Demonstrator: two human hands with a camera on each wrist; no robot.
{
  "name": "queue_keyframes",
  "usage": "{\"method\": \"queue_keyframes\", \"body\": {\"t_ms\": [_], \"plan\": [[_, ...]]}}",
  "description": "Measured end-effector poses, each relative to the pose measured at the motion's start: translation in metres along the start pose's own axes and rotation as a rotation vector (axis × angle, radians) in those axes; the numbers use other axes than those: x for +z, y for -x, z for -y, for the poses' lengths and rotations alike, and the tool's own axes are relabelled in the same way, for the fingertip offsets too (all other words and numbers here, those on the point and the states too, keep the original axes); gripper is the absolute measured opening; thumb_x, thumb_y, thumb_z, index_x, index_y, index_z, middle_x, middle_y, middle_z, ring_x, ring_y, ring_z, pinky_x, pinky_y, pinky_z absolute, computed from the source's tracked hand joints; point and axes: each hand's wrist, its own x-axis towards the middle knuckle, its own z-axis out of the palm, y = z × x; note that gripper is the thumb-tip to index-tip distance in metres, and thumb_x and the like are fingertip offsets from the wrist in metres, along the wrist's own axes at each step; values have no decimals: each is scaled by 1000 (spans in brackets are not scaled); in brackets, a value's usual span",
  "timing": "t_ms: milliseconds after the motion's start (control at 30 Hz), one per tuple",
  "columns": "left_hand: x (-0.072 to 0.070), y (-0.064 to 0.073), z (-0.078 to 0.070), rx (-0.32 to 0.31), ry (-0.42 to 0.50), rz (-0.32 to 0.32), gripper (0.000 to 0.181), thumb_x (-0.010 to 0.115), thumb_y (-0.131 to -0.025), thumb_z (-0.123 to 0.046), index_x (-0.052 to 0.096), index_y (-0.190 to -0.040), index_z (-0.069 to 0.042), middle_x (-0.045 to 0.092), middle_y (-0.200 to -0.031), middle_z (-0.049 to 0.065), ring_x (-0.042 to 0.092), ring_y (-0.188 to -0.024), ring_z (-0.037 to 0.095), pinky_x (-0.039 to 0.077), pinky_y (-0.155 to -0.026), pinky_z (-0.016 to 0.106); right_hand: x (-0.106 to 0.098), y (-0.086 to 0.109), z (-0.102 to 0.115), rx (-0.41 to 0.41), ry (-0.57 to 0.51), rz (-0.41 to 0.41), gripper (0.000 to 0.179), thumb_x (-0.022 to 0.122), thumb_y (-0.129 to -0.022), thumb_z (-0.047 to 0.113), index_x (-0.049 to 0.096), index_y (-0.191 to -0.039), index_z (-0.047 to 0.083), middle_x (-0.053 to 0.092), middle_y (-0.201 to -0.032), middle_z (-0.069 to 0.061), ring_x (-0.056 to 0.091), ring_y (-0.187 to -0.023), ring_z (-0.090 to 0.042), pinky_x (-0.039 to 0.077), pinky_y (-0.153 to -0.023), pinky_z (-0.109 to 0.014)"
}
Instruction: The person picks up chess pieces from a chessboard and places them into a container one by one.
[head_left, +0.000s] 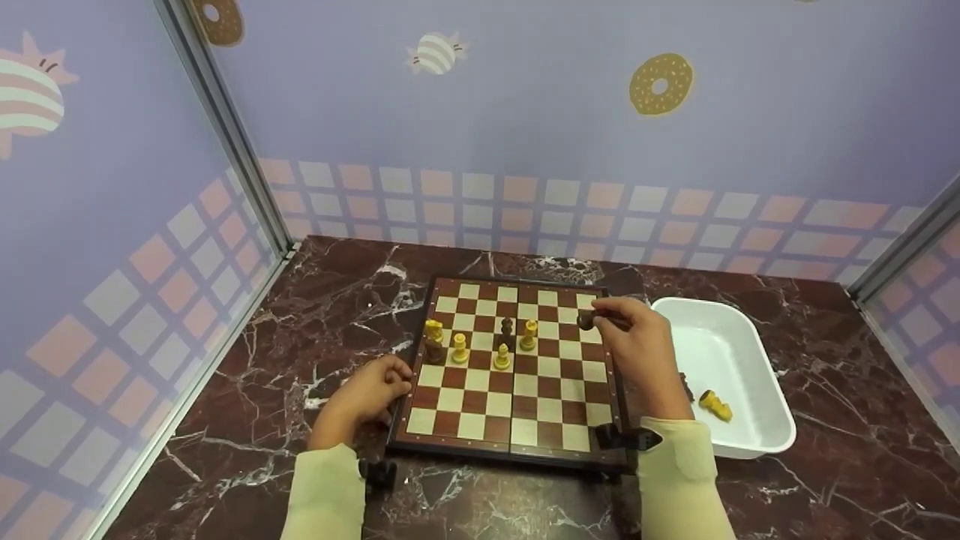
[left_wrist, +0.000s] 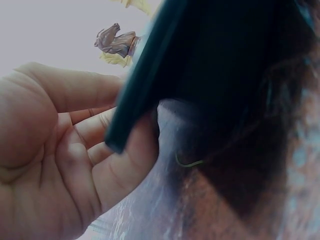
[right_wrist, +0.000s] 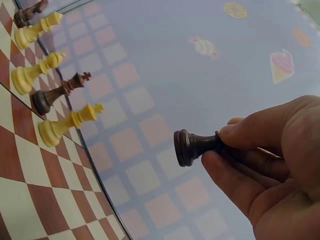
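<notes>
My right hand (head_left: 637, 337) holds a dark chess piece (right_wrist: 192, 146) by its upper end between thumb and fingers, over the far right squares in the head view. Its flared base shows in the right wrist view; its top is hidden in the fingers. My left hand (head_left: 375, 390) grips the left edge of the chessboard (head_left: 469, 405), thumb above and fingers below in the left wrist view. On the board stand several yellow pieces, among them a yellow king (right_wrist: 72, 125), plus a dark king (right_wrist: 59, 93) and a dark knight (left_wrist: 116, 41) near the left edge.
Right of the board, a white tray (head_left: 776, 405) holds a yellow piece (head_left: 716, 406) lying on its side and a dark piece (head_left: 686, 387) partly hidden by the right wrist. Patterned wall panels (head_left: 525, 112) enclose the dark marbled table (head_left: 285, 375) at the back and sides.
</notes>
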Motion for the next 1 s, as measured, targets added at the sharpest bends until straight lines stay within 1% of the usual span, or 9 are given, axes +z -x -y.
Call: {"method": "queue_keyframes", "body": {"t_ms": [167,300,533,700,800,900,1000], "plan": [[-1,1,0,-16,26,31,13,54,-90,-11,54,-103,-10,55,-83,9,47,-50,18,48,-44,32,-7,0,-2,27,-36,-11,20,65,-81,5,68,-100,11,66,-97,-4,65,-89,-14,50,-73,-12],[0,0,1,-12,34,43,13,54,-91,-10,53,-103,-8,55,-83,9,46,-50,17,47,-43,32,-11,0,-4,57,-50,-19,20,65,-82,5,68,-101,11,67,-99,-4,65,-90,-15,50,-74,-12],[2,-2,2,4,26,24,13,54,-89,-7,53,-102,-6,55,-80,9,48,-51,17,48,-42,33,-19,0,-10,70,-13,-57,20,65,-82,8,68,-100,14,68,-99,-3,65,-90,-15,50,-71,-13],[2,-1,2,5,27,17,12,54,-89,-6,53,-102,-6,53,-79,9,47,-51,17,48,-42,33,-24,0,-13,64,5,-99,20,66,-81,8,69,-99,15,68,-97,-2,63,-89,-12,49,-69,-13],[2,-1,1,6,26,12,12,55,-89,-6,53,-101,-6,53,-78,8,47,-50,17,48,-41,33,-28,-1,-16,77,22,-120,21,65,-80,8,70,-98,18,68,-96,0,63,-88,-8,49,-70,-14],[2,-1,1,3,31,3,12,55,-88,-6,53,-100,-6,54,-77,8,48,-49,17,47,-40,33,-31,-2,-19,95,14,-137,21,66,-80,7,70,-97,19,68,-96,2,62,-88,-4,51,-72,-15],[3,-1,1,8,36,-5,11,56,-88,-6,54,-99,-6,54,-76,7,48,-47,17,47,-39,32,-33,-2,-22,112,-24,-150,21,66,-80,6,70,-98,16,68,-97,0,62,-89,-3,51,-76,-15]]}}
